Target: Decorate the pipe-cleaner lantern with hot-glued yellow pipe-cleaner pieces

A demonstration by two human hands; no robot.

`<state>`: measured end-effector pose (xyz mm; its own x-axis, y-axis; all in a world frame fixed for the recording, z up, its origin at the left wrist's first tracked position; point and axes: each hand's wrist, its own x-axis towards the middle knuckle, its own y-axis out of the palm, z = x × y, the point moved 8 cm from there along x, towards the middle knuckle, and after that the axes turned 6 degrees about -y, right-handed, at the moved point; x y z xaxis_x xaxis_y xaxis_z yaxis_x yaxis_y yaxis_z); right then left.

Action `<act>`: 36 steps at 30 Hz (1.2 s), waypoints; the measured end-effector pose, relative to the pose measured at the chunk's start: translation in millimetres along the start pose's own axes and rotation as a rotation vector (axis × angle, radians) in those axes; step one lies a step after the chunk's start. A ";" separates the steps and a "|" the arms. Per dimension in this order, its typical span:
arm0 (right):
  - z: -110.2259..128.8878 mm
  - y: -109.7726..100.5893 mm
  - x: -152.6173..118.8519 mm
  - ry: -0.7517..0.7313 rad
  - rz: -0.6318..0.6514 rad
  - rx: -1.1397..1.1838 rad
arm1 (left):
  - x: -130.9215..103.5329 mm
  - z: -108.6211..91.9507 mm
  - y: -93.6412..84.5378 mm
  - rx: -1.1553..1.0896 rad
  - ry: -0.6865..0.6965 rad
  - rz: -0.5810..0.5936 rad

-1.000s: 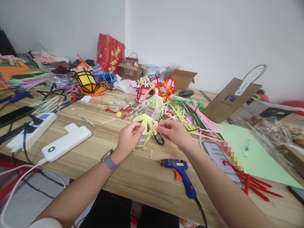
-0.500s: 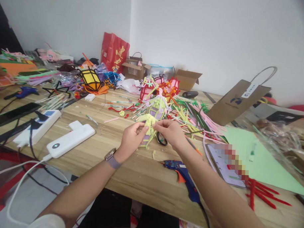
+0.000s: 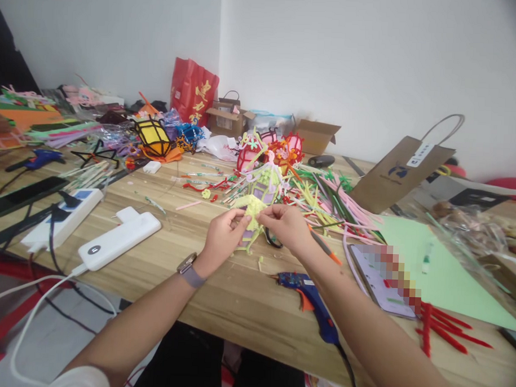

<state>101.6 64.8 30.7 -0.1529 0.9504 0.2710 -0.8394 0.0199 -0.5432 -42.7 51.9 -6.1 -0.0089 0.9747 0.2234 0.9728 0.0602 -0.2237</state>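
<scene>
A small pale-yellow and purple lantern (image 3: 254, 207), built from fuzzy pipe cleaners, stands on the wooden table between my hands. My left hand (image 3: 228, 232) pinches the left side of its yellow top, thumb against fingers. From the right, my right hand (image 3: 285, 224) pinches the yellow top too, its fingertips close to the left ones. Just behind is a similar yellow-green and purple lantern (image 3: 264, 185) with a pink tip. Black-handled scissors (image 3: 273, 238) lie partly hidden under my right hand. A blue glue gun (image 3: 308, 288) rests beside my right forearm.
Left are a white power bank (image 3: 121, 239), a power strip (image 3: 66, 218) and a dark phone (image 3: 25, 195). Loose pipe cleaners (image 3: 355, 199) spread behind my right hand. A brown paper bag (image 3: 400, 176), green sheet (image 3: 450, 273) and tablet-like device (image 3: 382, 282) lie right. Another person's hand shows far left.
Both hands keep pinching the yellow top; my right hand has shifted slightly left. The view has moved a little, and the lantern stays in place.
</scene>
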 end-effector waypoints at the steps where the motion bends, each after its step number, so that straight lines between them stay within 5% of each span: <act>1: 0.9 0.5 0.4 -0.001 0.009 -0.011 | 0.1 0.0 0.0 0.000 0.002 0.001; 36: 7.0 1.6 5.0 -0.060 0.061 -0.181 | 0.9 -2.3 -1.4 -0.023 -0.016 0.011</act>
<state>95.9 67.4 36.7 -0.2360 0.9314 0.2771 -0.7208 0.0235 -0.6928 -43.6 52.2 -3.4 -0.0017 0.9786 0.2055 0.9779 0.0446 -0.2043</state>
